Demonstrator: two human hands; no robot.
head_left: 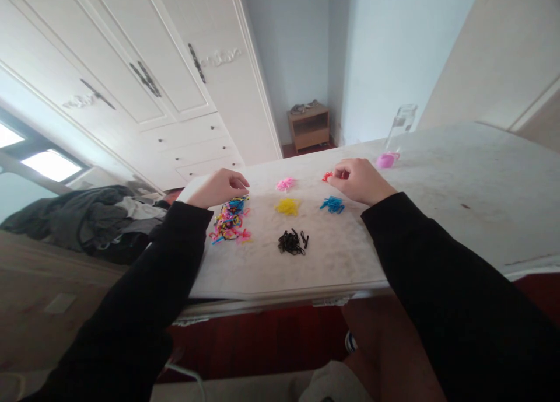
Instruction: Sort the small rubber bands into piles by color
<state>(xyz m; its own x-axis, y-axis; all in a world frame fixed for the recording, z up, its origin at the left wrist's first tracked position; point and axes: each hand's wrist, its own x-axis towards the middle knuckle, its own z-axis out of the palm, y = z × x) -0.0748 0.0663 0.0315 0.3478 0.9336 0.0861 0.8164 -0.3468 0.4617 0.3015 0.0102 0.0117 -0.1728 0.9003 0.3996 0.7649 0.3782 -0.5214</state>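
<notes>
At far left, below a bright window, a heap of dark clothes with a pale cloth on top. Behind, a white wardrobe with dark handles and drawers low down. Next, on the near part of a pale table, the left hand, black-sleeved, at the far end of a mixed pile of rubber bands in pink, yellow, blue and black; fingers curled, tips only slightly apart, with no way to tell of any band between them. Right of the mixed pile, in a rough column from far to near: pink bands, yellow bands and black bands, a few black ones just beside the main clump. Beyond the table, on the floor by the wall, a small wooden cabinet. Farther right, a small cluster of red bands, with blue bands on the nearer side. At the red cluster, the right hand, also black-sleeved; fingers bent, thumb and fingertips close together, impossible to tell whether gripping a band. Lastly, past the right hand, a pink rounded object near a clear glass bottle.
</notes>
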